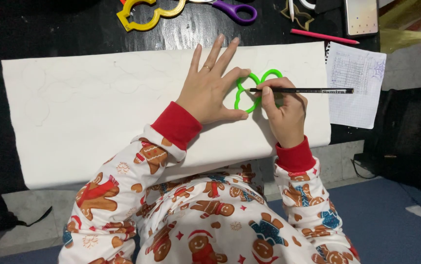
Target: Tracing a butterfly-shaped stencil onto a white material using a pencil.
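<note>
White felt-like sheet covers most of a black table; it looks soft, light and prone to sliding. On its right part lies a green outline cutter, seemingly thin, stiff plastic, best pinned flat at its rim. The left hand spreads open, fingers pressing the cutter's left edge. The right hand pinches a black pencil, tip at the cutter. The cutter's right side is hidden by that hand; faint traced lines are hard to make out.
</note>
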